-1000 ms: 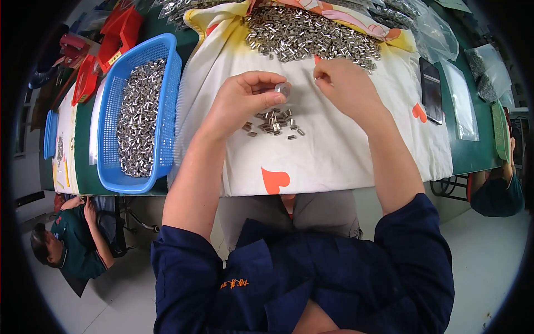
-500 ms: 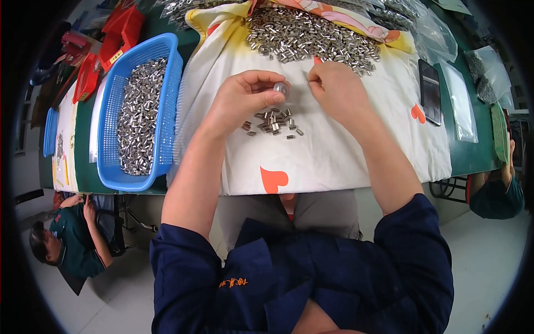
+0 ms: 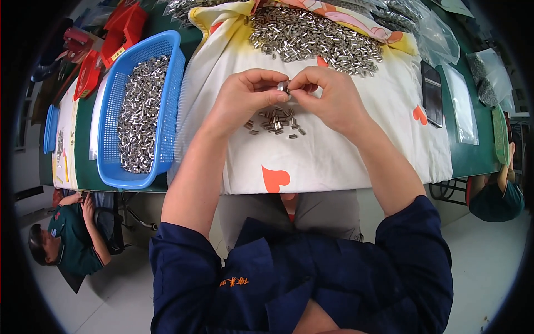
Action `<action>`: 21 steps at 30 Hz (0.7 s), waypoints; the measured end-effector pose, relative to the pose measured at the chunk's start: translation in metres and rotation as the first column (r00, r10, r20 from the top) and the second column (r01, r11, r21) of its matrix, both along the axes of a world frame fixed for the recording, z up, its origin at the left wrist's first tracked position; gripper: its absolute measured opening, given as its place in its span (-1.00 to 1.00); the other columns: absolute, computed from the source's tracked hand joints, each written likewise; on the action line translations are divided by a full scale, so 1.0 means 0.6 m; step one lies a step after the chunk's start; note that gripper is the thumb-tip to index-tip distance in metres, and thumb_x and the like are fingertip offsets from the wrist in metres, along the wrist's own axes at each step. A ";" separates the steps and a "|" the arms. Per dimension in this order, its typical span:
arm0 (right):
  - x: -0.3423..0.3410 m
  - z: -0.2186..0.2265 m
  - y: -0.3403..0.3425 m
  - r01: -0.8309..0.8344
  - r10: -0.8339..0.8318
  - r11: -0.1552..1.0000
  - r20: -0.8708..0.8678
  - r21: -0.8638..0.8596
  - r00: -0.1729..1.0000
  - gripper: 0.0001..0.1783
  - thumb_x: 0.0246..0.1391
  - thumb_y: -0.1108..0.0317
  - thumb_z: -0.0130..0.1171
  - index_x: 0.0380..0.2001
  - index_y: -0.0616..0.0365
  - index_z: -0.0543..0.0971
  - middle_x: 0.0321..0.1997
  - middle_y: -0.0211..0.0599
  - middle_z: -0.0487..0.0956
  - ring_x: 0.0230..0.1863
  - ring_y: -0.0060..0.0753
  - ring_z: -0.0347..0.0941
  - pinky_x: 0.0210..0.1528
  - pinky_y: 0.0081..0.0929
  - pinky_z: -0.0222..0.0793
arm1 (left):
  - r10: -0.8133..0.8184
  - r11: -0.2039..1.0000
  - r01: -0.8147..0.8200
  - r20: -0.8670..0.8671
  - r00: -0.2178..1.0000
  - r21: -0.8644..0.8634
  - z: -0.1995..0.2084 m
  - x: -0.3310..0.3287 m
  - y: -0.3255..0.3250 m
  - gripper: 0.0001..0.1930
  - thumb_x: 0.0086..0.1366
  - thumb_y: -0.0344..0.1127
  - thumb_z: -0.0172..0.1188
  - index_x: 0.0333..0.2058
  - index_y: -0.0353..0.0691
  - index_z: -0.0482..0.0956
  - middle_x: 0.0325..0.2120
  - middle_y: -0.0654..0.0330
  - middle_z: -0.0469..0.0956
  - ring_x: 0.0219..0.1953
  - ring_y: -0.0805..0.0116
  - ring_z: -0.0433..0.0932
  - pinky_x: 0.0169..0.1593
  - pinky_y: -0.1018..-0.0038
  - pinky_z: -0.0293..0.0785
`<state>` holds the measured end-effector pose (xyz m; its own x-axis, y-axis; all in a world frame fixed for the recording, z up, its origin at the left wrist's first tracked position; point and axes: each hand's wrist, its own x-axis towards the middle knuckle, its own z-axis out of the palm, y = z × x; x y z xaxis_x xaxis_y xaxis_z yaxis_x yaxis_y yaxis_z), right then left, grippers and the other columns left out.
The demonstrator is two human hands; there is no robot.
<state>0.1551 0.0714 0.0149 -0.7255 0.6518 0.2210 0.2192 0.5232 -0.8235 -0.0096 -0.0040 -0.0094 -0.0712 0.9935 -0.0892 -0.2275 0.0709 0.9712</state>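
Observation:
My left hand point(image 3: 245, 99) pinches a small round metal ring point(image 3: 282, 87) between thumb and fingertips, above the white cloth. Touching or almost touching that ring are the closed thumb and fingers of my right hand point(image 3: 332, 99); what they pinch is too small and hidden to make out. Just below both hands lies a little group of short metal cylinders point(image 3: 276, 123) on the cloth. Beyond them spreads a large heap of the same shiny cylinders point(image 3: 311, 36).
A blue plastic basket point(image 3: 173, 111) full of metal cylinders stands at left, with red bins point(image 3: 123, 28) behind it. On the right lie a phone point(image 3: 431, 92), a clear plastic bag point(image 3: 461, 106) and bagged parts point(image 3: 489, 78). Co-workers sit at far left point(image 3: 75, 236) and far right point(image 3: 497, 197).
My right hand has come back from the edge of the heap toward the left, its fingertips now at the ring. The left hand keeps its pinch on the ring, almost in place.

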 end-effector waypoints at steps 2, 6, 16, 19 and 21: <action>-0.002 -0.007 0.000 0.009 -0.008 0.983 -0.004 0.185 1.000 -0.91 -0.23 0.46 0.09 -0.55 0.22 0.50 -0.55 -0.29 0.48 -0.50 -0.39 0.42 -0.44 -0.51 0.33 | 0.006 1.000 -0.006 -0.008 1.000 0.010 -0.001 0.005 0.003 -0.72 -0.01 -0.53 0.19 -0.26 -0.40 0.45 -0.40 0.17 0.51 -0.37 0.51 0.49 -0.26 0.65 0.43; -0.006 -0.012 -0.007 0.067 -0.065 0.949 -0.018 0.308 0.998 -0.95 -0.25 0.46 0.08 -0.61 0.20 0.47 -0.58 -0.27 0.46 -0.49 -0.25 0.37 -0.43 -0.39 0.30 | 0.066 0.997 -0.070 -0.106 0.992 -0.030 0.004 0.014 0.002 -0.72 -0.01 -0.53 0.19 -0.25 -0.41 0.45 -0.41 0.15 0.52 -0.39 0.51 0.49 -0.29 0.66 0.43; 0.003 -0.003 -0.008 0.035 -0.009 0.940 -0.078 0.339 0.997 -0.94 -0.23 0.47 0.08 -0.57 0.19 0.50 -0.56 -0.26 0.48 -0.48 -0.31 0.41 -0.42 -0.46 0.32 | 0.050 0.998 -0.052 -0.057 0.997 -0.033 0.002 0.005 -0.003 -0.71 -0.02 -0.51 0.21 -0.26 -0.40 0.46 -0.42 0.15 0.52 -0.38 0.49 0.50 -0.29 0.64 0.43; 0.009 0.005 0.005 -0.036 0.034 0.999 0.053 0.031 0.998 -0.91 -0.21 0.45 0.10 -0.52 0.19 0.51 -0.54 -0.27 0.51 -0.50 -0.39 0.43 -0.41 -0.55 0.33 | 0.003 0.999 -0.007 -0.074 0.997 -0.052 0.007 0.010 -0.004 -0.71 -0.02 -0.52 0.20 -0.25 -0.41 0.46 -0.41 0.15 0.52 -0.37 0.49 0.50 -0.26 0.63 0.43; 0.005 0.002 0.006 -0.022 0.031 0.992 0.067 -0.124 0.997 -0.87 -0.19 0.43 0.11 -0.47 0.18 0.52 -0.52 -0.28 0.52 -0.51 -0.45 0.43 -0.42 -0.63 0.32 | -0.004 0.998 -0.001 -0.082 0.997 -0.056 0.001 0.005 -0.004 -0.71 -0.02 -0.52 0.20 -0.25 -0.40 0.46 -0.40 0.16 0.52 -0.36 0.49 0.49 -0.25 0.63 0.42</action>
<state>0.1579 0.0750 0.0160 -0.7537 0.6511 0.0891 0.2647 0.4248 -0.8657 -0.0064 -0.0065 -0.0090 -0.0793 0.9872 -0.1386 -0.1467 0.1260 0.9811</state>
